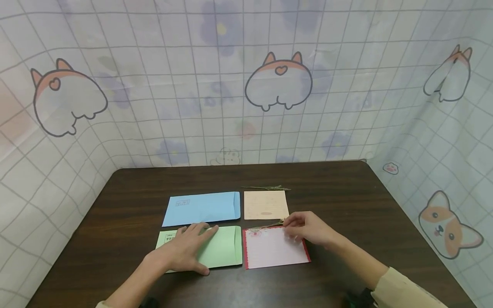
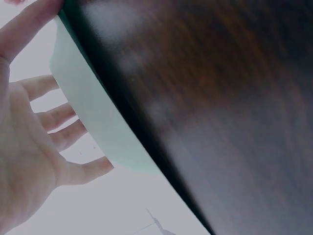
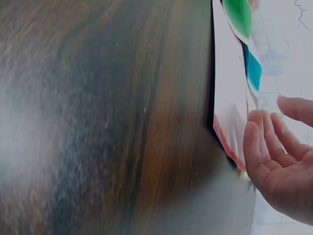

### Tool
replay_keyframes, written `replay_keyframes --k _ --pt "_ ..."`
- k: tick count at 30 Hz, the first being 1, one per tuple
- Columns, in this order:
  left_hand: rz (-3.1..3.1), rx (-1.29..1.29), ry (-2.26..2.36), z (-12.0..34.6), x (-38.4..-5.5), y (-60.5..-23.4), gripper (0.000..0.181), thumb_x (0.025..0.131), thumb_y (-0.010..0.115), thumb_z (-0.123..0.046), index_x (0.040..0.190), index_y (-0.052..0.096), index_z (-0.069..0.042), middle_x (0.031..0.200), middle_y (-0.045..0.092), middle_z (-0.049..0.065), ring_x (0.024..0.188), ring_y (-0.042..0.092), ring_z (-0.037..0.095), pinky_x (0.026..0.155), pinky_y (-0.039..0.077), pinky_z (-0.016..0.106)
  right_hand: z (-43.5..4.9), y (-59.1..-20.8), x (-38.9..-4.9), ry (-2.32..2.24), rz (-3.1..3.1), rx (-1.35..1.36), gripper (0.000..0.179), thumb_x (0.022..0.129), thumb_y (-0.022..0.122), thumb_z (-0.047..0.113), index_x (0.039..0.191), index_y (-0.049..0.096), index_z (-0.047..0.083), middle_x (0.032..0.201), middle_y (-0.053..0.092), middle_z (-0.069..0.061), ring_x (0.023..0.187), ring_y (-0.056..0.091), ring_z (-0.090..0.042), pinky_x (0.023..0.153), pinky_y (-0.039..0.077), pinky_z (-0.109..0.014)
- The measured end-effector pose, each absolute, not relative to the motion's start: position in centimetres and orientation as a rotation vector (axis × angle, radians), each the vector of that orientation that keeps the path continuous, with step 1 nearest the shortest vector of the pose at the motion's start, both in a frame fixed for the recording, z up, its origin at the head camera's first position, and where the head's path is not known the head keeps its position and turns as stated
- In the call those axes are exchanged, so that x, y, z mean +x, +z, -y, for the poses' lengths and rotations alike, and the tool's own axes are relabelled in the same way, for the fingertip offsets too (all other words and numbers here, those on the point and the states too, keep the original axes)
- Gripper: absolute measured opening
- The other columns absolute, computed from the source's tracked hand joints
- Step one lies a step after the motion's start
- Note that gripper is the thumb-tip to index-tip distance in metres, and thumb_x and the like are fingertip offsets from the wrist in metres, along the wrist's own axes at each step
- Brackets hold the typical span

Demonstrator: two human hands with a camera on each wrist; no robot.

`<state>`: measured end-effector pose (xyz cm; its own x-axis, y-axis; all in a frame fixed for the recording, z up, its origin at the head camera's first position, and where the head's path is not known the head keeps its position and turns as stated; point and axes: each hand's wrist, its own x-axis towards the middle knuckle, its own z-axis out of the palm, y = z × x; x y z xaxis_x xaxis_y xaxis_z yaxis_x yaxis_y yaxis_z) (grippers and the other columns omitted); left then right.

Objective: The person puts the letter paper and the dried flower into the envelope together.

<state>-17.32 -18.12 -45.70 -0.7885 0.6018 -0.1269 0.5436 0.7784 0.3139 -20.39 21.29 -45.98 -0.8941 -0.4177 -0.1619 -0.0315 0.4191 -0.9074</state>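
Observation:
My left hand [image 1: 182,248] rests with spread, straight fingers on a light green envelope [image 1: 221,252]. In the left wrist view, that hand's fingers [image 2: 57,117] reach over the envelope's edge. My right hand [image 1: 310,229] is over the top right corner of a white card with red edges [image 1: 269,252], beside the end of a thin dried sprig [image 1: 265,226] lying along the card's top edge. The right wrist view shows the thumb [image 3: 298,108] apart from the loosely bent fingers, with nothing visible between them.
Behind the green envelope lies a blue envelope [image 1: 206,209]. A beige envelope-like paper [image 1: 265,204] lies beside it, with another dried sprig [image 1: 269,188] along its far edge. The dark wooden table [image 1: 331,184] meets a hanging patterned cloth [image 1: 215,94] at the back.

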Motion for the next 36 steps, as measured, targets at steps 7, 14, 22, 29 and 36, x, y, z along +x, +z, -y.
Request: replay_keyframes --k 7,14,22,29,36 --pt "-2.754 0.903 0.381 18.0 -17.3 -45.7 0.106 0.073 0.090 -0.050 0.158 0.041 -0.009 0.146 0.045 0.014 0.132 0.044 0.033 0.101 0.035 0.067 -22.6 -46.1 -20.5 -1.445 -2.373 -0.321 0.022 0.096 0.073 0.014 0.111 0.070 -0.002 0.096 0.071 -0.010 0.079 0.066 -0.025 0.072 0.059 -0.039" --pt "-2.752 0.913 0.387 18.1 -17.3 -45.7 0.106 0.074 0.089 -0.050 0.158 0.040 -0.008 0.147 0.044 0.014 0.135 0.042 0.033 0.101 0.033 0.067 -23.5 -46.5 -20.3 -1.360 -2.499 -0.265 0.018 0.095 0.073 0.013 0.108 0.072 0.000 0.089 0.069 -0.008 0.076 0.064 -0.023 0.067 0.057 -0.038" --pt "-2.752 0.905 0.398 18.1 -17.1 -45.5 0.107 0.073 0.090 -0.050 0.158 0.040 -0.007 0.147 0.044 0.015 0.134 0.042 0.033 0.100 0.033 0.067 -24.1 -47.0 -20.4 -1.294 -2.625 -0.234 0.015 0.092 0.076 0.012 0.102 0.072 0.002 0.081 0.065 -0.004 0.068 0.059 -0.021 0.059 0.054 -0.036" --pt "-2.751 0.894 0.402 18.2 -17.0 -45.3 0.107 0.073 0.090 -0.050 0.157 0.041 -0.007 0.147 0.044 0.016 0.134 0.043 0.034 0.100 0.033 0.068 -23.8 -47.6 -20.6 -1.194 -2.722 -0.259 0.019 0.088 0.081 0.015 0.100 0.072 0.004 0.081 0.062 0.000 0.071 0.056 -0.018 0.063 0.048 -0.032" --pt "-2.737 0.891 0.392 18.2 -17.2 -45.4 0.107 0.074 0.089 -0.051 0.158 0.040 -0.008 0.148 0.043 0.016 0.135 0.042 0.034 0.101 0.033 0.068 -23.1 -47.6 -20.5 -1.083 -2.794 -0.261 0.021 0.085 0.085 0.015 0.100 0.073 0.006 0.083 0.059 0.000 0.075 0.053 -0.018 0.066 0.044 -0.033"
